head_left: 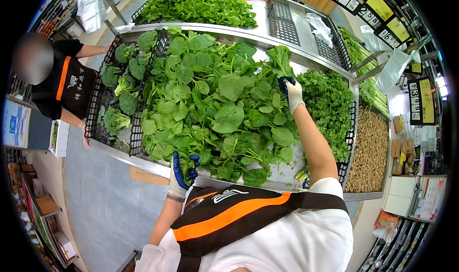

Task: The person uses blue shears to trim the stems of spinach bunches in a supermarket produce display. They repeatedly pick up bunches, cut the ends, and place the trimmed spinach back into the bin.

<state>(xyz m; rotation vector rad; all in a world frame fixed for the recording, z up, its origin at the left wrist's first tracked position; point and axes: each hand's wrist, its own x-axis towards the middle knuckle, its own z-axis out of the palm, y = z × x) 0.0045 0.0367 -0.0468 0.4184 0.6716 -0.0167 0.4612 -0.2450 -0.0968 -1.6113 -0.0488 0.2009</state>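
Observation:
A wide heap of leafy greens [229,117], with broad round leaves, lies across the middle of the metal display stand. My right hand [291,93], in a white glove with dark blue fingers, reaches to the heap's far right side. Its fingers are closed around the stem end of a bunch of greens [278,59], whose leaves point away from me. Gloved the same way, my left hand [183,172] is at the stand's near edge. Its thumb and fingers are apart, beside the heap's lowest leaves.
Broccoli [125,102] fills a black crate on the left, where a co-worker [67,81] in a dark apron stands. Right of the heap lie finer-leaved herbs [327,109] and a bin of brown ginger-like roots [369,152]. More greens [201,7] lie behind. Price signs [377,14] hang at upper right.

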